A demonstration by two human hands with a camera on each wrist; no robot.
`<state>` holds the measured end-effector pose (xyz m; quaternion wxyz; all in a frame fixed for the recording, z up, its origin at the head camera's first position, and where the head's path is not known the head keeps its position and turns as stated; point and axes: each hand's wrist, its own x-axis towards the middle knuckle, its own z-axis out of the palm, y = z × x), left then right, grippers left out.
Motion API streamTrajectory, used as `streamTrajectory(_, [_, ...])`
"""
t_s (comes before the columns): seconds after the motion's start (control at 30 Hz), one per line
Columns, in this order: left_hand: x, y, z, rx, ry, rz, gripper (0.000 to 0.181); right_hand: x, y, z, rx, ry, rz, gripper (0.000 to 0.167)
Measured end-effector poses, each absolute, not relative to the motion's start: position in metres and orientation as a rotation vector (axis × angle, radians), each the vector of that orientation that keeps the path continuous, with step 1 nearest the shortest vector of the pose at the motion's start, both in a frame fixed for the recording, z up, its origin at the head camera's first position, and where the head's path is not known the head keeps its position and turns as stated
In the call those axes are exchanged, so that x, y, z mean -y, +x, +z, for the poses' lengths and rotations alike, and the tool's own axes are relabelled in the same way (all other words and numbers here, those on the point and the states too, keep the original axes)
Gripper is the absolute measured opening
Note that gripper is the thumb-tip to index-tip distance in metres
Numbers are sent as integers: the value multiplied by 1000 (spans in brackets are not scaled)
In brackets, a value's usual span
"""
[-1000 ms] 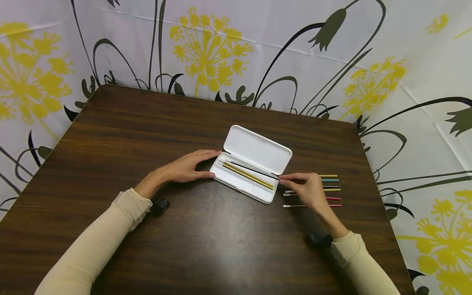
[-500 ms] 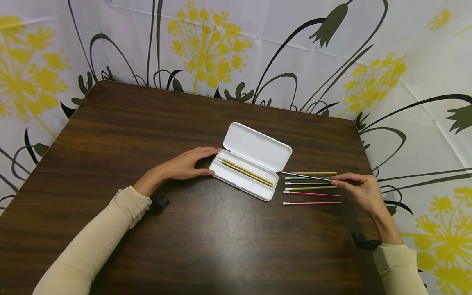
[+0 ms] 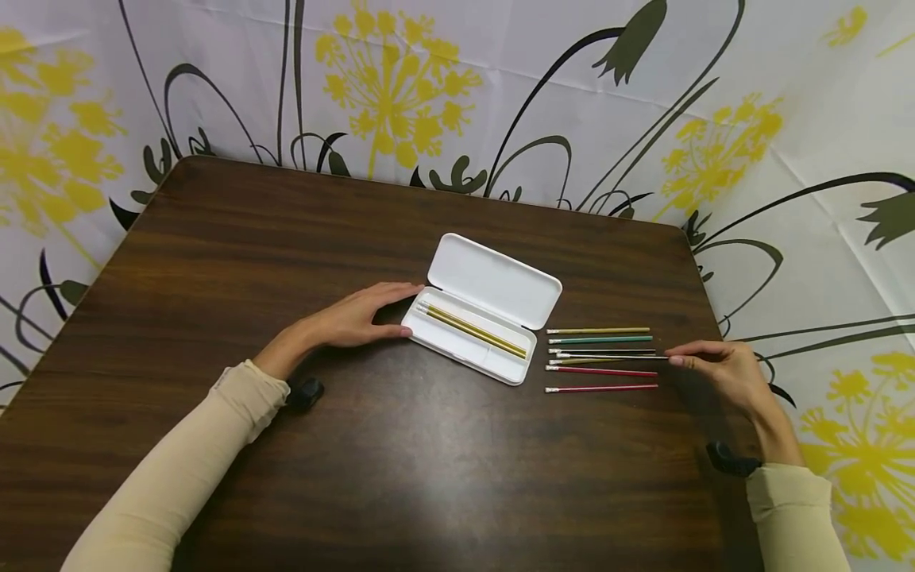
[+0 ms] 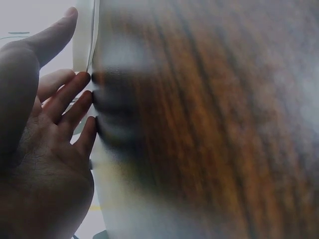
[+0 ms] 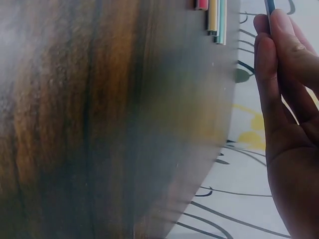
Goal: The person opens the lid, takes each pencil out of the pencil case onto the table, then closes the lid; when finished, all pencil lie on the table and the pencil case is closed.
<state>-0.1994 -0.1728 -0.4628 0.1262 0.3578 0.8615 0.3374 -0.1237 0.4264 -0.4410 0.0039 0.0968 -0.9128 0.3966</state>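
Observation:
My left hand [image 3: 350, 318] steadies the left end of a white pencil case [image 3: 450, 343], its thumb and fingers reaching out to the rim; the left wrist view shows the fingers extended. The hinged lid [image 3: 496, 280] stands open at the back. Inside lie gold pencils [image 3: 475, 330], side by side. My right hand [image 3: 732, 379] pinches the end of a dark pencil [image 3: 618, 357] between thumb and fingers. This pencil's eraser end points left, over the row of pencils on the table; whether it touches them I cannot tell. In the right wrist view the dark pencil [image 5: 269, 7] shows between the fingertips.
Right of the case lies a row of pencils: a gold pencil [image 3: 600, 330], a teal pencil [image 3: 608, 340], a dark pencil [image 3: 579, 350], and red pencils [image 3: 608, 388] nearest me. The brown wooden table [image 3: 300, 230] ends at a flower-print curtain [image 3: 529, 48].
My right hand has carried the dark pencil out of the case and rightward, then lowered it over the row. The left hand has stayed at the case.

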Motion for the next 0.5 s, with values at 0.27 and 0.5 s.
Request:
streamTrajectory(0.27, [173,-199,-464,-2506,1040,1015,73,-421,-131,-443,2892,318,1185,10])
streamTrajectory(0.5, [172,-199,-463,-2498,1024,1005,73,-407,-134,-442,2880,398,1230,10])
